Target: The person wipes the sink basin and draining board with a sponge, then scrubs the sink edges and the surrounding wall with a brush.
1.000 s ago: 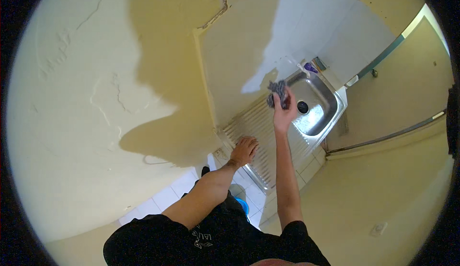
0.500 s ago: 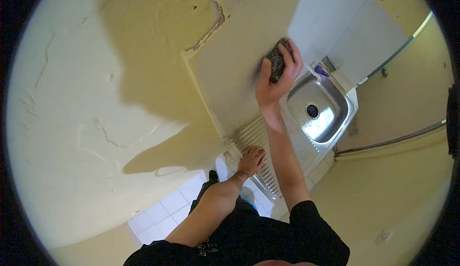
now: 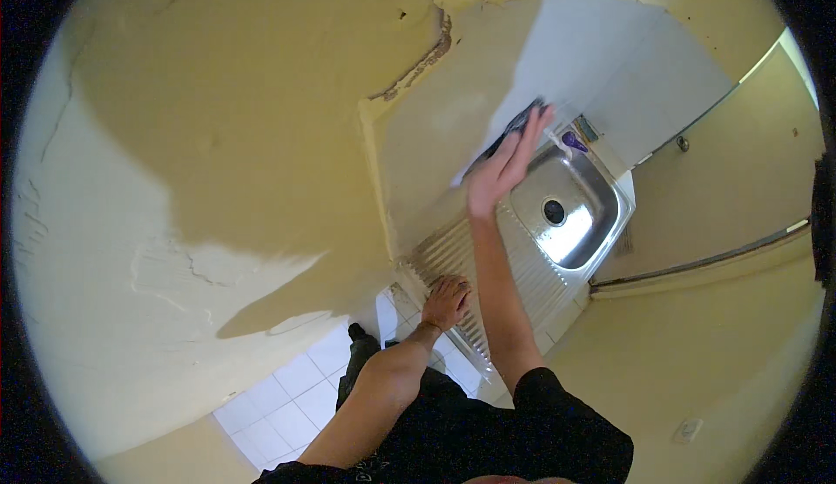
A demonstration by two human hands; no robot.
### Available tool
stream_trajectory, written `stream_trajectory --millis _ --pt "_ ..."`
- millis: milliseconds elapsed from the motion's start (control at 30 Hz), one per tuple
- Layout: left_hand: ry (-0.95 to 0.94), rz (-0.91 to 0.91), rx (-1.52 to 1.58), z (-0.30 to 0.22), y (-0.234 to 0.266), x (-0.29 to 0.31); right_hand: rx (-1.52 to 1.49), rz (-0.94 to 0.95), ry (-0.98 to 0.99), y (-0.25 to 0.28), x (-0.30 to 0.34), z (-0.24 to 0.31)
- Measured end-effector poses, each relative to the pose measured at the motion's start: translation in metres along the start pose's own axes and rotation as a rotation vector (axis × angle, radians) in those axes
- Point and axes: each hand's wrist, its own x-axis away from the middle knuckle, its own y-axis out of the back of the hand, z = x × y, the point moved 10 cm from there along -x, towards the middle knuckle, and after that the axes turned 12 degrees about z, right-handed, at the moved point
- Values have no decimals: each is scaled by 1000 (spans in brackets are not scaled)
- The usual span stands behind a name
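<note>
My right hand presses a dark grey, speckled scouring pad against the pale grey wall panel behind the sink. The fingers lie stretched along the pad, which is blurred and mostly hidden beneath them. My left hand rests on the near-left edge of the ridged steel draining board. Its fingers are slightly bent over the ridges, and I see nothing held in them. To the right of my right forearm is the steel sink basin with its dark drain hole.
A purple item and a small rectangular block sit at the basin's back edge. Cracked, flaking yellow wall borders the panel on the left. A door stands to the right. White floor tiles show below left.
My right hand has slid the pad down along the panel, and its fingers have turned flatter against it. My left hand stays on the draining board. The whole view has shifted slightly.
</note>
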Motion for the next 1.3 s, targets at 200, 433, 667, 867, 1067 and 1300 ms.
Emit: stream_trajectory --millis 200,433,667,867,1067,1300 --pt "21 -5 19 2 2 1 74 141 322 -13 -6 72" --pt "42 -20 -11 -2 2 -4 10 184 165 -20 71 -6" --pt "-4 -1 17 7 -4 1 55 100 214 -9 -22 73" --pt "31 32 18 0 -1 -2 47 245 397 -26 61 46" --pt "-20 -39 36 3 4 2 -11 61 30 -3 -4 14" --pt "-55 -69 20 -7 13 0 19 64 348 1 -78 125"
